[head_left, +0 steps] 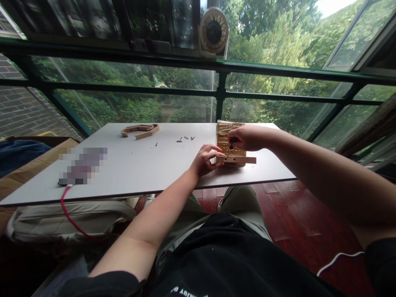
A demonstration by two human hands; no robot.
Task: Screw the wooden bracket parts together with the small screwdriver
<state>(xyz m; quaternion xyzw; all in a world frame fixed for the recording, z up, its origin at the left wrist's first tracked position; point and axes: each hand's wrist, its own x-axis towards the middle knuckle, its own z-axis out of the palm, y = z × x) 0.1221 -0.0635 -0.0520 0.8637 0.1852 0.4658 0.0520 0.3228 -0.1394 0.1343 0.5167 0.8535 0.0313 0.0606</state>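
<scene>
Near the front edge of the white table, a light wooden bar (245,160) with dark holes lies across a brown, bumpy-surfaced block (223,134). My left hand (205,160) pinches the bar's left end between thumb and fingers. Above the block, my right hand (246,137) is closed around a small dark tool (232,142), whose tip points down toward the bar; whether it touches is too small to tell. Several small dark screws (185,138) lie left of the block. Farther left is a curved wooden piece (147,130).
A blurred flat object (85,163) with a red cable (69,215) sits on the white table (139,169) at the left. A round fan (214,31) stands beyond the green railing's top bar. A cardboard box (60,159) is beside the table.
</scene>
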